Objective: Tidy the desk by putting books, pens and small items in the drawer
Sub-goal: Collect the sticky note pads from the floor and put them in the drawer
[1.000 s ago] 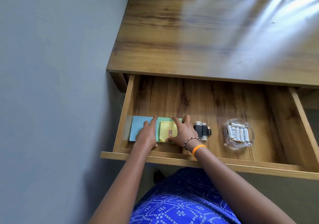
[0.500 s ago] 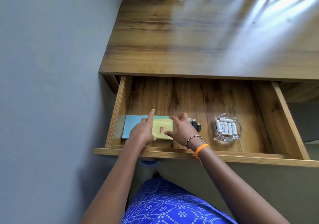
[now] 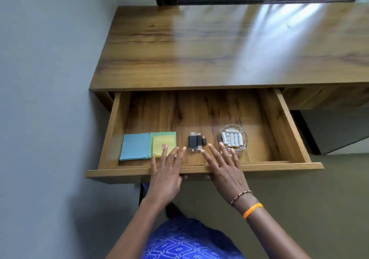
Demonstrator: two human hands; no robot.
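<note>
The drawer (image 3: 111,131) is hanging pulled out from under the front edge of the table (image 3: 199,49), its long side running left to right along that edge. Along the drawer's front, things are lying in a row. By the front-left corner, a blue pad (image 3: 135,146) is lying flat, just beside the left wall. Touching its right edge is a green pad (image 3: 161,135), and a smaller yellow pad (image 3: 162,144) is sitting on top of that, a small red label near its front edge. Around the middle, three small memory sticks (image 3: 196,141) are lying side by side, touching, long axes pointing from the drawer's front to its back, the third one much shorter. To the right of them, a little apart, a clear glass dish (image 3: 234,138) is holding a row of white batteries (image 3: 232,139), also running front to back. The back half of the drawer is showing bare wood.

Both hands are hovering over the front rail of the drawer, spread flat, fingers wide, gripping nothing. The left hand (image 3: 166,176) is reaching its fingertips over the near corner of the yellow and green pads; contact I cannot tell. The right hand (image 3: 226,172) is fanning out between the sticks and the dish, fingertips covering the dish's near rim. A beaded bracelet (image 3: 241,196) and an orange band (image 3: 252,210) are circling the right wrist.
</note>
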